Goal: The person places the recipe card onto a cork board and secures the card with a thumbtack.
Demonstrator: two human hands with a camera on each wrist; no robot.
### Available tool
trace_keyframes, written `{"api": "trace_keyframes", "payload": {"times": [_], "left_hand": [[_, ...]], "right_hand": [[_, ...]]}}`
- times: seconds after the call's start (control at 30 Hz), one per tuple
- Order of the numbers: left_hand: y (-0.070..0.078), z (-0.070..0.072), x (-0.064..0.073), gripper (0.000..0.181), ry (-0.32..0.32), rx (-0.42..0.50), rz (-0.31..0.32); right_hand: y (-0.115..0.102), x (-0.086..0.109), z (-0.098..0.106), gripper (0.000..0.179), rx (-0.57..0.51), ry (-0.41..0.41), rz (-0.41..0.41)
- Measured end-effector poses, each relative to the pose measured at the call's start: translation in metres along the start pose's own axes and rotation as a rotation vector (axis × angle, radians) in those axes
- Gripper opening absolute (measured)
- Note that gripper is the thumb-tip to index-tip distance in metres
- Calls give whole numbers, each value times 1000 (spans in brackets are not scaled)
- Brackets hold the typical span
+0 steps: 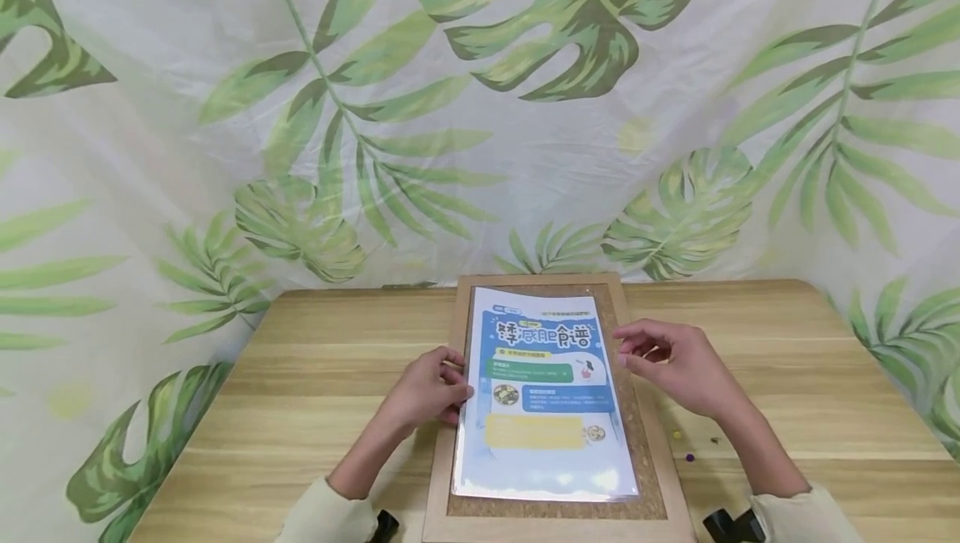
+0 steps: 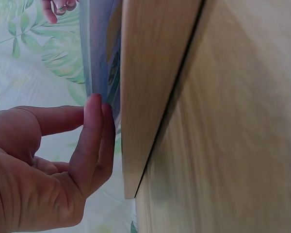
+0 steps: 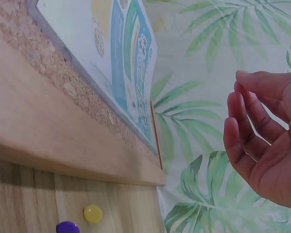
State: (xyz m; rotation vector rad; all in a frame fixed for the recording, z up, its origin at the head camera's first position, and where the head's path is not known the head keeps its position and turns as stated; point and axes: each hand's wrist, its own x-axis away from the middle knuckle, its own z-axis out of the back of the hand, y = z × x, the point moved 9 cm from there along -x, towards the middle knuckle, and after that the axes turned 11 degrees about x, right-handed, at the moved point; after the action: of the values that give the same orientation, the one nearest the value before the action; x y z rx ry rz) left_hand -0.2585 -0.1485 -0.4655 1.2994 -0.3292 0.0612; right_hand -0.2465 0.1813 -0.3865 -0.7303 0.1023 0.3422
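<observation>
A laminated poster [image 1: 547,468] in blue, green and yellow with printed Chinese text lies over a wood-framed cork board [image 1: 654,476]. My left hand [image 1: 431,389] pinches the poster's left edge between thumb and fingertips, as the left wrist view shows close up beside the wooden frame [image 2: 150,73]. On the other side, my right hand [image 1: 678,364] hovers by the poster's upper right edge, apart from it. In the right wrist view its fingers [image 3: 237,109] are loosely bent, the thumb near the index fingertip, with nothing visible between them.
To the right of the board, a yellow pushpin [image 3: 92,213] and a purple pushpin [image 3: 68,227] lie on the wood-grain table [image 1: 330,343]. A tiny brownish object [image 1: 715,440] is close by. Behind the table hangs a leaf-patterned cloth [image 1: 540,159].
</observation>
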Motion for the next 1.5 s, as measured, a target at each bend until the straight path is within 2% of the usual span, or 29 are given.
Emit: {"api": "trace_keyframes", "payload": {"times": [0.1, 0.3, 0.57, 0.87, 1.03, 1.23, 1.5], "left_hand": [[3, -6, -2, 37, -21, -26, -11], [0, -11, -2, 36, -39, 0, 9], [-3, -12, -6, 34, -36, 1, 3], [1, -5, -3, 34, 5, -26, 3], [4, -5, -3, 34, 12, -72, -7], [5, -9, -3, 32, 25, -133, -19], [6, -10, -3, 33, 17, -145, -22]], "right_hand": [[-1, -2, -1, 25, 11, -5, 2], [-11, -12, -4, 25, 25, -26, 41], [-19, -38, -5, 28, 36, -33, 67], [-20, -56, -27, 27, 12, -101, 76], [-16, -64, -34, 28, 27, -114, 56], [-14, -76, -43, 30, 17, -115, 69], [-17, -88, -56, 32, 28, -135, 55]]}}
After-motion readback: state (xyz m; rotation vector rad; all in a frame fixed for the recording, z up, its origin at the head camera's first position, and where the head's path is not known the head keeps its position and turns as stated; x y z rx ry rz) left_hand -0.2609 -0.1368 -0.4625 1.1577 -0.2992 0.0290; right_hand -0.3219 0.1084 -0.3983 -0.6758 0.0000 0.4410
